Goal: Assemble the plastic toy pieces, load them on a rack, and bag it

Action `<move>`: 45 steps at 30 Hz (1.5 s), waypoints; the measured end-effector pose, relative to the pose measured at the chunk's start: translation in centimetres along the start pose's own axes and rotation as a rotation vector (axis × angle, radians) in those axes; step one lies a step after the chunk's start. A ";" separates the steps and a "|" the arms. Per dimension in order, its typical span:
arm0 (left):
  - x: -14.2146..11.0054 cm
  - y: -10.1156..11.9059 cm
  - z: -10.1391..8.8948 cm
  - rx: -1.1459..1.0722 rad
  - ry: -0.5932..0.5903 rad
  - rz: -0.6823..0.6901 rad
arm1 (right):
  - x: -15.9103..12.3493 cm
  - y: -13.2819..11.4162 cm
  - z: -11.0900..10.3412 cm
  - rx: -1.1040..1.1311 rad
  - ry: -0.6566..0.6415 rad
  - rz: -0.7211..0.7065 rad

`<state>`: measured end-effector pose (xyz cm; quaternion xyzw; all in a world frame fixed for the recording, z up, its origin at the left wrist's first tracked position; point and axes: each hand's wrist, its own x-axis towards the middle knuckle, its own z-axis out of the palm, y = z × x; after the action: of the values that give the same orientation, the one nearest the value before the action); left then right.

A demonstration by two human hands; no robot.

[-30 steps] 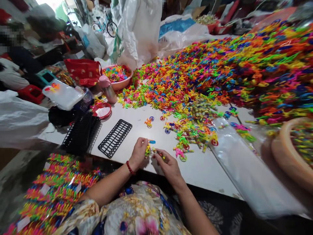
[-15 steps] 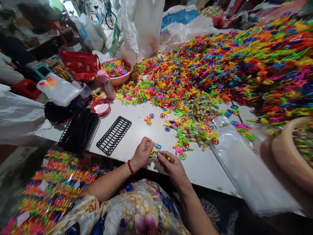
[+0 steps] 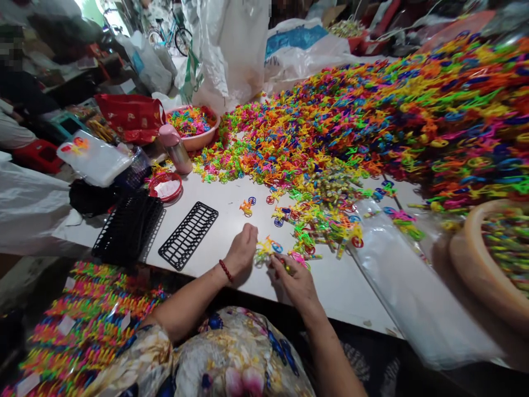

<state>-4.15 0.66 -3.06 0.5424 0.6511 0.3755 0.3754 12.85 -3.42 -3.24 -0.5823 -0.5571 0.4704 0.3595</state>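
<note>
A small plastic toy bicycle [image 3: 268, 246], yellow and orange with a blue wheel, is pinched at its near end by my right hand [image 3: 292, 278]. Part of a yellow-green piece shows between those fingers. Just left of the toy is my left hand [image 3: 242, 255], its fingers drawn together and a gap showing between their tips and the toy. Whatever they hold, if anything, is hidden. Beyond my left fingertips lies an orange toy bicycle [image 3: 247, 208]. A black slotted plastic rack [image 3: 188, 235] rests flat on the white table [image 3: 225, 193] to the left.
A large heap of colourful plastic toys [image 3: 330, 121] covers the back and right. Clear plastic bags [image 3: 413, 281] and a round tub [image 3: 463, 242] are at right. Stacked black racks [image 3: 128, 226], a red basket [image 3: 165, 187] and a pink-topped flask [image 3: 176, 149] stand at left.
My left hand has come away from the toy bicycle, its fingers shifting slightly up and left. The right hand keeps its pinch and has moved a little right. The view has shifted slightly.
</note>
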 end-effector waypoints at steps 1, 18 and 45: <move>1.4 0.0 -0.1 0.064 0.061 -0.005 | 0.4 0.3 -0.6 -0.111 0.093 -0.085; 5.4 -1.1 -1.9 -0.268 0.009 -0.067 | -0.1 -2.5 0.2 0.358 -0.032 0.151; -3.5 0.1 0.4 -0.694 0.069 -0.231 | -0.3 -1.3 3.1 0.122 0.125 -0.149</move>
<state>-3.32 -2.78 -2.89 0.2926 0.5542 0.5473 0.5547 9.56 -3.92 -2.89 -0.5448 -0.5456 0.4380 0.4622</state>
